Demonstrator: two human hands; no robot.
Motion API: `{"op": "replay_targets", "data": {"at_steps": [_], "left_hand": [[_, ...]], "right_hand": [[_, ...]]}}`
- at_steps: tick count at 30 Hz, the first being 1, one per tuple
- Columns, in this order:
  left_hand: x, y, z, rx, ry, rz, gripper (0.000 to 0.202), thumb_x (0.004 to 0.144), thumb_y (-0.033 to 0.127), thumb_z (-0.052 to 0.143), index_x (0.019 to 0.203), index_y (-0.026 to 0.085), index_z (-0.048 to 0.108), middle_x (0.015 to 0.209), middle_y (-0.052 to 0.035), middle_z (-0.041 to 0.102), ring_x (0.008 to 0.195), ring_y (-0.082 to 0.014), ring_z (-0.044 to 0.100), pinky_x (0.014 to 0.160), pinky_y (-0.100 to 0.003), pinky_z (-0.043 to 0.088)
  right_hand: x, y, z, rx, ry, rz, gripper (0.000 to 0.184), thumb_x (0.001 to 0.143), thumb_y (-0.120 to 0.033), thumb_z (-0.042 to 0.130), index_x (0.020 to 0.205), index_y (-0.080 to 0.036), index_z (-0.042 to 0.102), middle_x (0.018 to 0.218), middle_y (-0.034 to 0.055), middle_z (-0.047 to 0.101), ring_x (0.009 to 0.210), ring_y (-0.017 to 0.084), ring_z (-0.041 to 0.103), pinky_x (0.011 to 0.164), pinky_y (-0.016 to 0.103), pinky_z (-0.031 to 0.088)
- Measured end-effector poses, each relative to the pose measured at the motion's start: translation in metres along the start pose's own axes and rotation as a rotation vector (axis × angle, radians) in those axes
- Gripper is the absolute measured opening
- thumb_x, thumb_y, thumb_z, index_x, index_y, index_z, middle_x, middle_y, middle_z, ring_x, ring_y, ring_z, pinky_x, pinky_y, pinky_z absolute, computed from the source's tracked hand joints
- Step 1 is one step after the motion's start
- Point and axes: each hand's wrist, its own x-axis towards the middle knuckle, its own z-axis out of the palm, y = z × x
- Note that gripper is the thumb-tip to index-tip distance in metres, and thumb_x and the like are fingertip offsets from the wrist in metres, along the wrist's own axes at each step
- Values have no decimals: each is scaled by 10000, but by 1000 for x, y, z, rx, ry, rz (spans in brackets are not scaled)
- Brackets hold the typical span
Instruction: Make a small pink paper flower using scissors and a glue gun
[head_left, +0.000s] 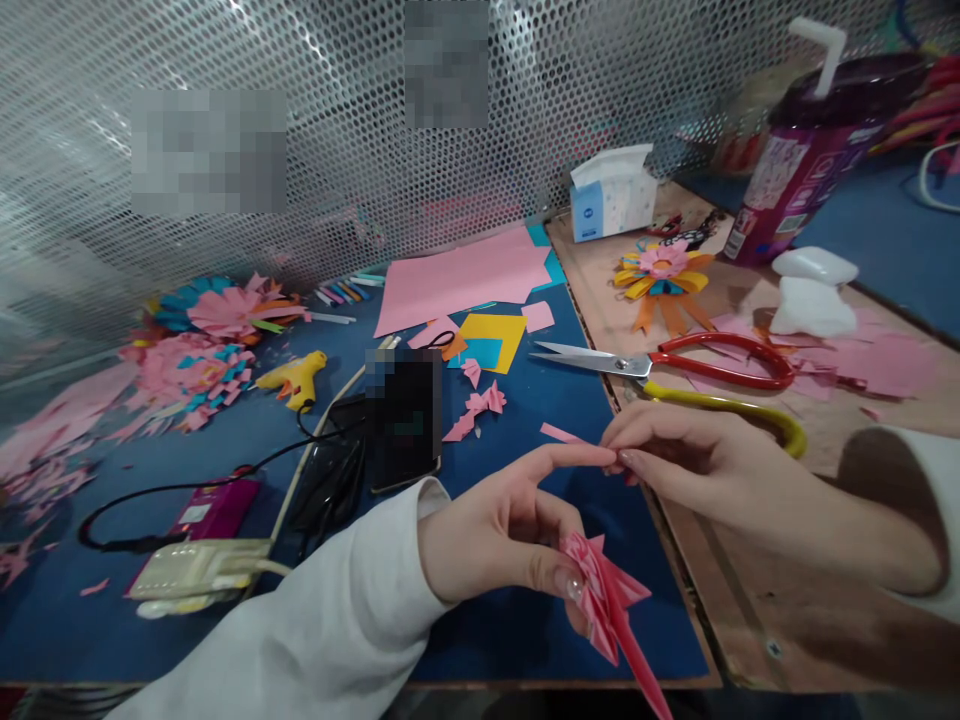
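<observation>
My left hand [510, 525] pinches a folded pink paper flower piece [611, 610] between thumb and lower fingers, while its index finger stretches out to the right. My right hand [701, 460] is closed in a pinch at that fingertip, its fingers pressed together around the tip; what it grips there, if anything, is too small to name. Both hands hover above the blue mat [525, 620] at its right edge. A thin pink paper strip [562, 433] lies just behind the fingertips.
Red-handled scissors [675, 362] and a yellow-handled tool [735, 408] lie on the wooden board. Pink and yellow paper sheets [465, 275], paper flowers [217, 310], a yellow glue gun [296, 378], a phone [401, 415], cables, a tissue box [611, 195] and a purple cup [810, 160] surround them.
</observation>
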Motion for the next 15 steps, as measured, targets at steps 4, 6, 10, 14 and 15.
{"op": "replay_targets", "data": {"at_steps": [4,6,10,14,15], "left_hand": [[0,0,0,11,2,-24,750,690,237,771,1341,220,398,678,22,602,633,-103,613,627,-210,486],[-1,0,0,12,20,-30,752,689,238,771,1343,218,400,678,21,604,628,-103,612,625,-210,483],[0,-1,1,-2,30,-28,740,690,231,770,1335,206,406,672,22,603,607,-108,614,590,-202,472],[1,-1,0,-26,-1,-12,729,692,221,768,1324,199,406,670,29,599,585,-103,611,556,-188,461],[1,-1,0,-27,-9,-11,726,695,217,766,1324,199,404,670,32,597,582,-100,612,560,-187,462]], "right_hand": [[-2,0,1,-107,48,-46,128,818,-217,522,789,-211,647,855,40,661,754,162,630,594,269,519],[-2,0,2,-129,65,-68,133,811,-208,518,779,-212,647,851,39,669,768,169,639,611,279,530],[-1,-1,2,-153,79,-72,142,799,-200,511,756,-212,646,852,38,678,788,180,652,649,301,549],[-1,-2,1,-155,71,-83,147,800,-192,501,767,-207,643,852,36,674,786,175,653,645,295,550],[-1,-3,2,-153,67,-82,148,802,-193,500,771,-207,644,851,35,674,785,174,653,650,297,550]]}}
